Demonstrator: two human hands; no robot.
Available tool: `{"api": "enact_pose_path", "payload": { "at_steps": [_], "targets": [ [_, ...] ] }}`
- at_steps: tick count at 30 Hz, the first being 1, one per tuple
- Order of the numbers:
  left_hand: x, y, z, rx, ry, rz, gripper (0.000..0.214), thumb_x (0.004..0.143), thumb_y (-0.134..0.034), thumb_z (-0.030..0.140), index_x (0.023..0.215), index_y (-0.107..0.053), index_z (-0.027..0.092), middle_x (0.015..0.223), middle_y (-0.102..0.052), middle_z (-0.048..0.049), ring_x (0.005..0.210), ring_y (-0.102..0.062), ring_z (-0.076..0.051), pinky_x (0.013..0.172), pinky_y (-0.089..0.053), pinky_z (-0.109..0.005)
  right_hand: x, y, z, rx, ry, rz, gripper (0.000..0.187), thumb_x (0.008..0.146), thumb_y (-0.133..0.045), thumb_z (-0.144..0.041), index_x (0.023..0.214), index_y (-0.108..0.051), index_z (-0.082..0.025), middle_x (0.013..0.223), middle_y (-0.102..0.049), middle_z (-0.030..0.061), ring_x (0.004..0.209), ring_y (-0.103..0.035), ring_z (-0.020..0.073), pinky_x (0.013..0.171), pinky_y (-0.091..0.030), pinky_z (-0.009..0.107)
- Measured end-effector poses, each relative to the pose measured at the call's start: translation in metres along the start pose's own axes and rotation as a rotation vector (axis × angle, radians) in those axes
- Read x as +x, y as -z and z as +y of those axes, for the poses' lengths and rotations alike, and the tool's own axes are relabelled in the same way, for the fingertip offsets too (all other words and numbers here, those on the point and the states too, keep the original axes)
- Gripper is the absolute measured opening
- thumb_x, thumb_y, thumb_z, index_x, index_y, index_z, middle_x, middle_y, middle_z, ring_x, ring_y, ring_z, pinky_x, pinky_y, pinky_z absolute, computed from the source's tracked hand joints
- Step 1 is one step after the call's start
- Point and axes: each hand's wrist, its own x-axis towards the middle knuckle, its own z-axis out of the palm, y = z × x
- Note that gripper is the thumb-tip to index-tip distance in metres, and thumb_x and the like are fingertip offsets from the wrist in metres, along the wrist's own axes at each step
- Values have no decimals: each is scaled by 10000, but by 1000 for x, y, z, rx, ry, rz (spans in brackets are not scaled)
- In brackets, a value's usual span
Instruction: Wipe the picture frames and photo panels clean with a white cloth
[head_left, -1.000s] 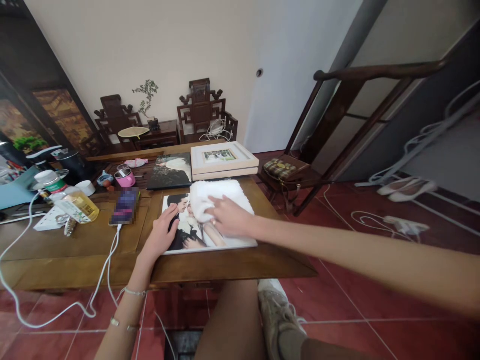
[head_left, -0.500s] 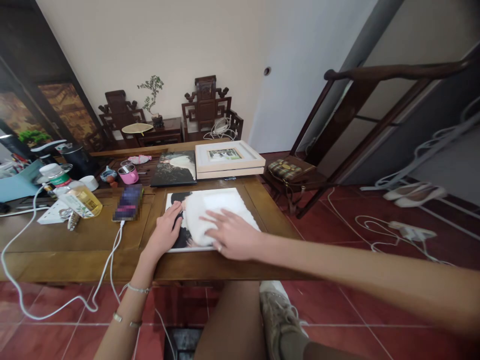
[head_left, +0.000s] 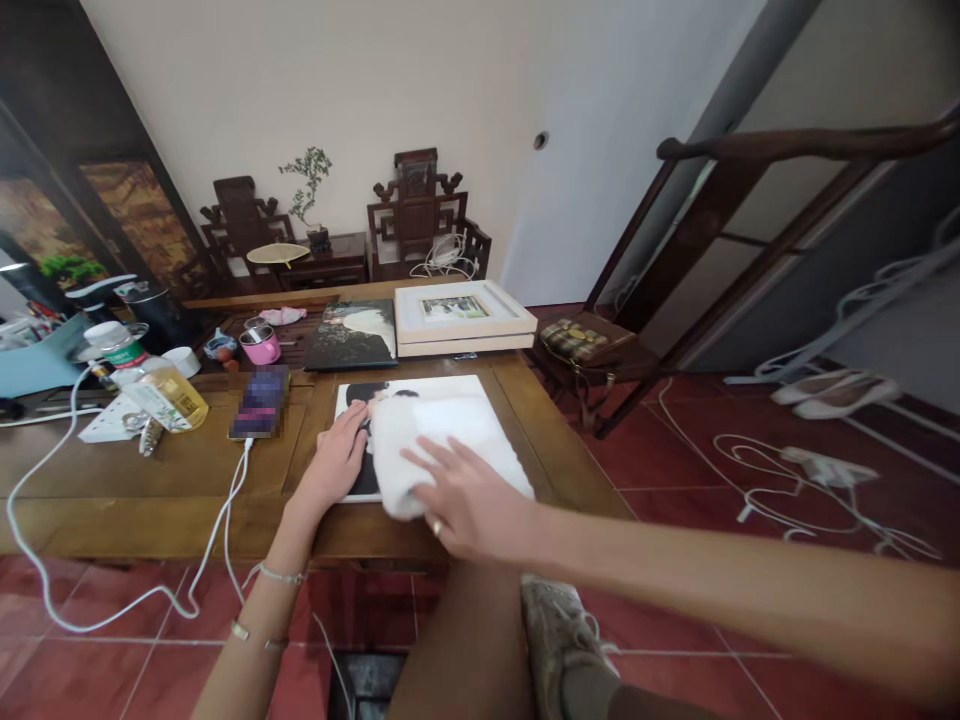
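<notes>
A large unframed photo print (head_left: 480, 425) lies flat near the front edge of a wooden table (head_left: 150, 490). A white cloth (head_left: 396, 455) is bunched on its near half. My right hand (head_left: 461, 500) lies on the cloth with fingers stretched flat, pressing it down at the print's front edge. My left hand (head_left: 336, 460) rests flat on the print's left edge, fingers spread, holding it in place. My bare knee and a shoe show under the table edge.
A dark photo print (head_left: 354, 335) and a stacked white picture frame (head_left: 461, 315) lie at the table's far side. A phone (head_left: 259, 402) on a white cable, an oil bottle (head_left: 161, 395), a pink cup (head_left: 261, 345) and a power strip sit left. A wooden chair (head_left: 600, 340) stands right.
My right hand has dragged the white cloth from the far half of the print towards me, down to its front edge. My left hand has stayed on the left edge.
</notes>
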Motion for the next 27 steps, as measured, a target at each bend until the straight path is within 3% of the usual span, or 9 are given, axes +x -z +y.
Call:
{"api": "enact_pose_path", "payload": {
  "at_steps": [3,6,11,16,19,22,27],
  "targets": [
    [-1,2,3,16,14,-22,457,942,-290,238,1384,-386,173,1495,-343,-122,1395,-288,-241,1092,-280,-517,-20,5,-29,5,86,-109,322,780,-570,-266,1070,-680,-178,1437,-415,157,1334,-321,374,1020,-296,579],
    [-1,1,3,20,6,-12,460,941,-294,239,1388,-386,179,1492,-351,-119,1391,-296,-249,1088,-291,-519,-19,9,-30,-14,111,-123,322,777,-578,-292,1066,-679,-193,1408,-459,147,1305,-370,358,973,-363,545],
    [0,-3,-4,18,-38,17,450,941,-303,235,1378,-397,182,1478,-376,-117,1380,-320,-232,1101,-286,-491,25,12,15,-60,65,28,302,835,-475,-250,1065,-659,-180,1316,-543,150,1195,-486,309,859,-442,439],
    [1,-3,-7,26,-46,28,429,945,-322,258,1351,-432,177,1470,-388,-119,1379,-322,-237,1100,-290,-490,86,22,64,-122,-40,9,326,862,-447,-255,1120,-628,-169,1107,-630,165,988,-604,287,793,-451,382],
    [1,-2,-5,24,-46,17,429,947,-321,264,1351,-434,173,1474,-382,-119,1382,-317,-238,1100,-291,-486,100,25,75,-111,-60,3,321,856,-455,-233,1117,-628,-162,1107,-624,164,950,-618,270,782,-453,356],
    [1,-2,-4,22,-38,23,428,946,-323,258,1353,-432,180,1467,-394,-116,1379,-323,-235,1098,-292,-488,87,21,65,-115,-36,13,316,849,-459,-203,1103,-637,-143,1179,-596,175,1071,-564,289,844,-437,379],
    [-1,-2,-1,7,-21,19,444,942,-306,233,1371,-408,185,1471,-387,-113,1381,-318,-226,1100,-289,-484,30,11,12,-70,11,-23,317,818,-503,-207,1084,-665,-147,1375,-478,169,1292,-374,347,994,-337,508]
  ]
}}
